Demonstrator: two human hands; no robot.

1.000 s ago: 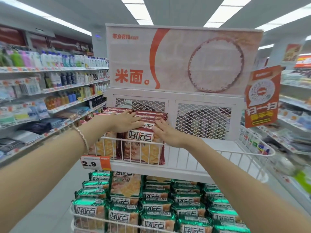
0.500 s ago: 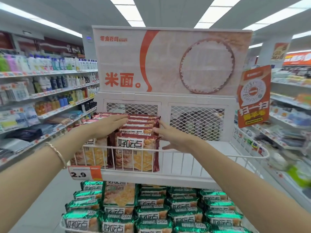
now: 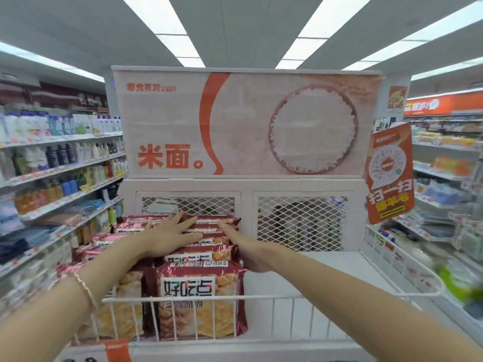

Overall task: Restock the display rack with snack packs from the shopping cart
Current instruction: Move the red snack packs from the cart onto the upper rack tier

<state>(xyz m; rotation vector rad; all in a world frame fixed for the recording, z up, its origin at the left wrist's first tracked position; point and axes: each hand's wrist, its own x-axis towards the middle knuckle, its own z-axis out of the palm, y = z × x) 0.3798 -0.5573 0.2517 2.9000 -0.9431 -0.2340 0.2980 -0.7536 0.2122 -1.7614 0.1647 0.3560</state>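
Note:
Two rows of red snack packs stand upright in the left half of the white display rack's top shelf, behind its wire front rail. My left hand lies flat with straight fingers on the tops of the packs in the right-hand row. My right hand presses with straight fingers against the right side of that same row. The shopping cart is out of view.
The right half of the rack shelf holds no packs. A mesh back panel and a rice poster rise behind it. An orange hanging sign sticks out at the right. Stocked store shelves line both sides.
The view has tilted up and closer, so the green packs on the lower shelf have dropped out of sight. Both hands have slid further back along the row of red packs.

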